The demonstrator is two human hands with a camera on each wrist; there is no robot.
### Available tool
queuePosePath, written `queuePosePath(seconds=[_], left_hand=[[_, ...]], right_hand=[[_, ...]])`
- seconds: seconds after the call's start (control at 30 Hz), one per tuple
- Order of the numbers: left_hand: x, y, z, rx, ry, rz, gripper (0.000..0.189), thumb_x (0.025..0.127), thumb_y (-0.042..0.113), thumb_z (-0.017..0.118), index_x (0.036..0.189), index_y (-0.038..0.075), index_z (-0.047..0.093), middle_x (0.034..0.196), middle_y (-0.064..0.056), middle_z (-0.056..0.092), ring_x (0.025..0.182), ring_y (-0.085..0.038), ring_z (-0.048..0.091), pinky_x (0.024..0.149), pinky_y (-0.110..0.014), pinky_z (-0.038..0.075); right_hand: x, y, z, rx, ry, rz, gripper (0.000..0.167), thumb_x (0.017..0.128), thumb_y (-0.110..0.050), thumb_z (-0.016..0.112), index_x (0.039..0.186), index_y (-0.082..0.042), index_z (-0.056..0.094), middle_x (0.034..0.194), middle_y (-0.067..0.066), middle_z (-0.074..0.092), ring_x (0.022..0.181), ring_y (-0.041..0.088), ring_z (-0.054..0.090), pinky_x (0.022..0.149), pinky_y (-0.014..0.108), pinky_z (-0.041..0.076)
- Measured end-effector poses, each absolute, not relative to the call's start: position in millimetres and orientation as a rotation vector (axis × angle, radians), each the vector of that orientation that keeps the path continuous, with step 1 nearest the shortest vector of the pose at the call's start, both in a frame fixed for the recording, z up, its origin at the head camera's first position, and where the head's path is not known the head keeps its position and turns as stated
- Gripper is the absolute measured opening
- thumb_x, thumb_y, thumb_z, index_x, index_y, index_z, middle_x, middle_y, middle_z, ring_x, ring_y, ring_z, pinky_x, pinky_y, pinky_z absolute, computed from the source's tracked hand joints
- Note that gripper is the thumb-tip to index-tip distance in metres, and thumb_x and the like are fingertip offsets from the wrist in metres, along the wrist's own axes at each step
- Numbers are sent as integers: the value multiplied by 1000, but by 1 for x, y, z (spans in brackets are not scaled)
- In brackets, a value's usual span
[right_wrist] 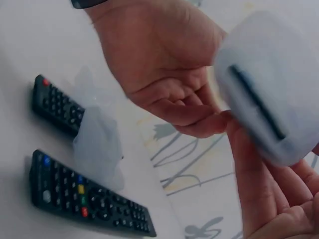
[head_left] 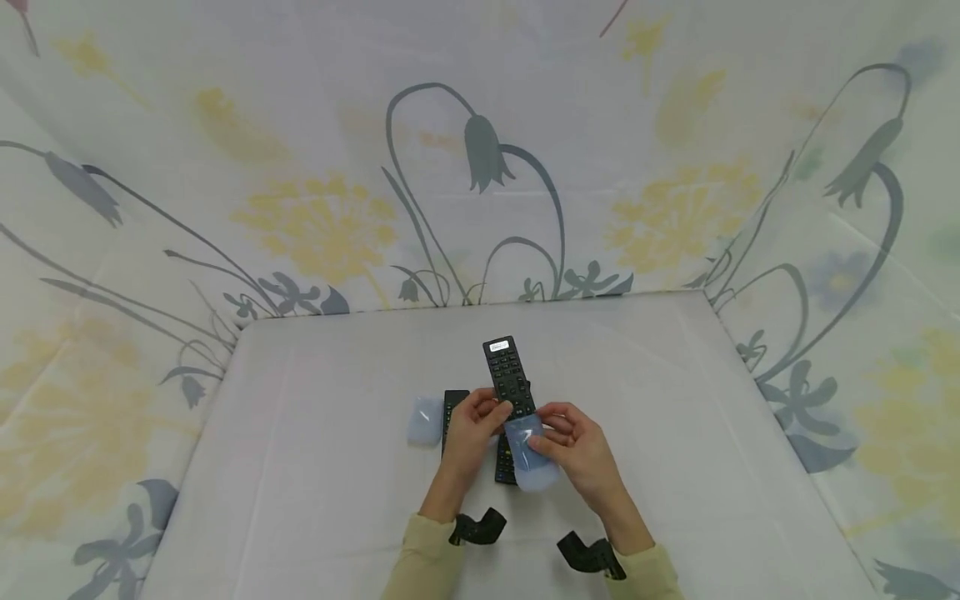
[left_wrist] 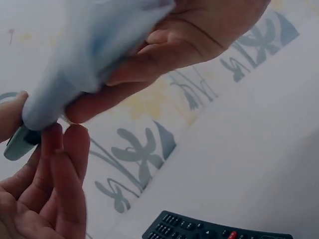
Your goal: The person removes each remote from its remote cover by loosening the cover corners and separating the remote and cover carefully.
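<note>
A black remote control (head_left: 504, 367) is held up over the table, its lower end inside a bluish clear plastic sleeve (head_left: 534, 471). My left hand (head_left: 467, 433) pinches the remote near the sleeve's mouth, thumb on its button face. From the other side my right hand (head_left: 583, 457) grips the sleeve between thumb and fingers. The left wrist view shows the sleeve (left_wrist: 84, 55) blurred between both hands, with a dark tip of the remote (left_wrist: 22, 142) poking out. In the right wrist view the sleeve's closed end (right_wrist: 279, 55) faces the camera.
Beneath the hands lies a second remote (head_left: 505, 468), partly covered by them. Another remote (head_left: 453, 402) lies to the left, beside a bluish plastic packet (head_left: 425, 421). White cloth covers the table (head_left: 322, 467), and flower-patterned fabric (head_left: 315, 225) stands around it.
</note>
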State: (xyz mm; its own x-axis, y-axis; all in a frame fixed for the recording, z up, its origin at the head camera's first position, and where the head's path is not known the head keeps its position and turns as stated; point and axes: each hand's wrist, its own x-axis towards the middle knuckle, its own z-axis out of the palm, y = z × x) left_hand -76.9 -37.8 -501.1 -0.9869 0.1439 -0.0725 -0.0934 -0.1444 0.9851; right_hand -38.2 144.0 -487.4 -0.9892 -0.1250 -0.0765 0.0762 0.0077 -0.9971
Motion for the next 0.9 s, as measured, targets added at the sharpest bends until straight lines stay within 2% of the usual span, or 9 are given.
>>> queuePosePath(seconds=[0.1, 0.2, 0.3, 0.47, 0.6, 0.67, 0.77, 0.9], left_hand=[[-78, -39, -504, 28, 1959, 2228, 40, 94, 14, 70, 126, -6, 58, 104, -12, 70, 86, -12, 64, 72, -24, 52], [-77, -39, -509, 6, 1994, 2200, 44, 92, 14, 72, 128, -7, 57, 109, -15, 69, 89, -14, 65, 72, -24, 52], [-78, -40, -514, -49, 2047, 2180, 44, 92, 16, 73, 127, -6, 58, 109, -16, 69, 92, -15, 66, 74, -26, 54], [-80, -46, -520, -257, 2075, 2257, 42, 92, 19, 74, 123, -5, 60, 106, -13, 70, 90, -15, 67, 75, -27, 55], [-77, -57, -521, -283, 2074, 2261, 44, 90, 19, 76, 123, -4, 58, 109, -15, 67, 94, -20, 67, 76, -31, 56], [-73, -62, -524, -251, 2140, 2182, 42, 87, 19, 78, 120, -1, 60, 111, -15, 66, 97, -23, 65, 78, -34, 56], [-68, -69, -530, -165, 2314, 1965, 36, 83, 22, 81, 112, 7, 66, 115, -12, 65, 104, -26, 60, 83, -40, 53], [-63, -72, -530, 57, 2526, 1621, 25, 83, 27, 81, 102, 14, 72, 107, -2, 70, 105, -24, 61, 86, -44, 49]], right_hand=[[-38, 147, -498, -98, 2190, -1996, 43, 87, -2, 75, 126, -3, 56, 124, 20, 65, 110, 29, 65, 88, 32, 53], [-38, 149, -508, -149, 2228, -1892, 45, 89, -4, 73, 131, -5, 55, 129, 20, 62, 114, 33, 62, 91, 36, 52], [-39, 152, -518, -170, 2224, -1826, 45, 90, -7, 73, 132, -2, 55, 126, 20, 63, 113, 34, 62, 89, 37, 53], [-37, 159, -532, -168, 2217, -1755, 41, 90, -14, 74, 125, 2, 60, 117, 17, 66, 106, 31, 65, 87, 35, 53], [-36, 167, -541, -146, 2333, -1674, 33, 90, -17, 75, 119, -2, 66, 114, 13, 68, 103, 24, 66, 87, 34, 52], [-37, 171, -544, -114, 2437, -1619, 28, 90, -16, 74, 116, -5, 69, 112, 10, 70, 98, 20, 65, 84, 33, 52], [-38, 177, -548, -5, 2595, -1559, 25, 89, -14, 75, 114, -8, 72, 105, 6, 70, 83, 14, 58, 71, 28, 47], [-41, 184, -552, 153, 2739, -1534, 29, 86, -14, 79, 113, -7, 72, 95, 6, 68, 72, 16, 48, 60, 27, 38]])
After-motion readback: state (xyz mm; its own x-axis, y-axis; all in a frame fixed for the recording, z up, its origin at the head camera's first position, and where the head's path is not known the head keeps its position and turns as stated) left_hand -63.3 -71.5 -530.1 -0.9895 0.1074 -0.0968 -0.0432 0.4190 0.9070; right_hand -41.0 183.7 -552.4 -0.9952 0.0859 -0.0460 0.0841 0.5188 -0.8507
